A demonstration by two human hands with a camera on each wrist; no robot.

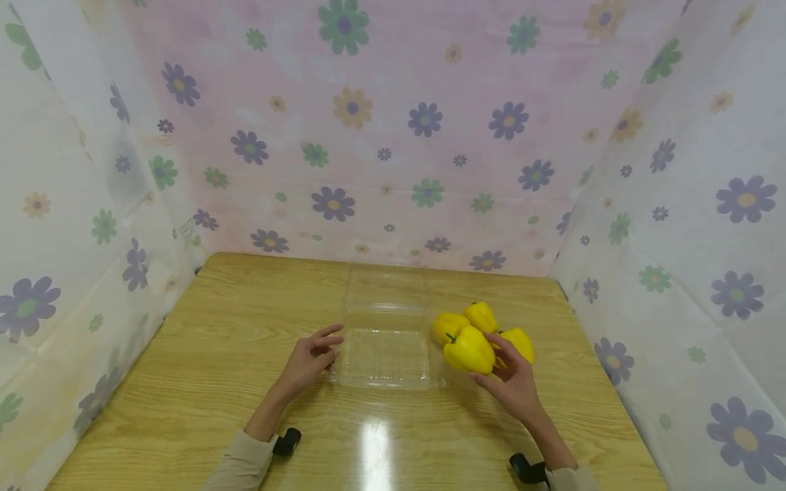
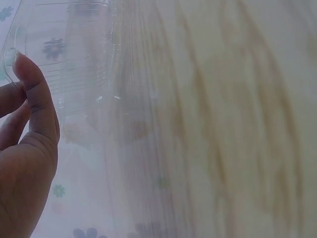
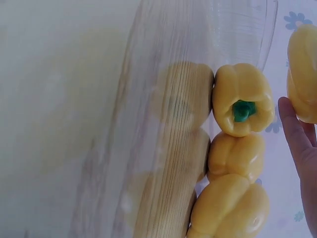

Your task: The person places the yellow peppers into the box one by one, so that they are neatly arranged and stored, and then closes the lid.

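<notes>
A clear plastic clamshell container (image 1: 385, 383) lies on the table with its lid (image 1: 385, 286) folded back toward the far side. My left hand (image 1: 310, 361) pinches its left rim between thumb and fingers; the left wrist view shows the thumb (image 2: 30, 74) at a corner of the rim. On the right, my right hand (image 1: 512, 385) grips a yellow bell pepper (image 1: 469, 350) with a green stem. That pepper (image 3: 303, 74) is raised above the table in the right wrist view. Behind it sit three more yellow bell peppers, one of them (image 3: 242, 99) with its stem facing the camera.
The peppers on the table, one at the left (image 1: 447, 327), one at the back (image 1: 482, 316) and one at the right (image 1: 519, 343), sit close together beside the container. Flower-patterned cloth (image 1: 393, 136) encloses the wooden table (image 1: 245, 314) at the back and sides.
</notes>
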